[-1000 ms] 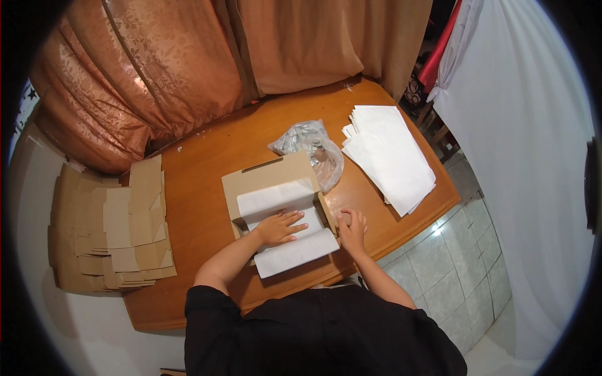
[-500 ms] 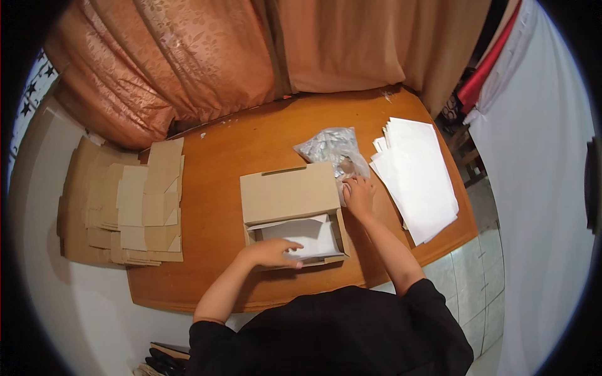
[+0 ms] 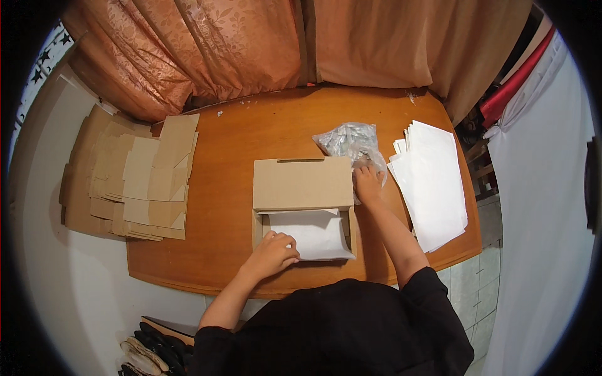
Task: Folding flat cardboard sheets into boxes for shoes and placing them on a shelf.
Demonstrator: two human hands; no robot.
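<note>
An open brown cardboard box sits in the middle of the wooden table, its lid folded back away from me. White paper lines the inside of the box. My left hand rests on the near left corner of the box, fingers on the white paper. Beyond the box's right side, my right hand reaches into a clear plastic bag of small pale items, fingers curled at its opening. Whether the fingers hold anything is hidden.
A stack of white sheets lies at the table's right end. Flattened cardboard blanks are piled over the left end. Orange curtains hang behind the table. White cloth hangs to the right, and dark items lie on the floor at lower left.
The white paper went from lying over the box front to sitting inside it. My right hand moved from the box's near edge up to the plastic bag; my left hand stayed on the paper.
</note>
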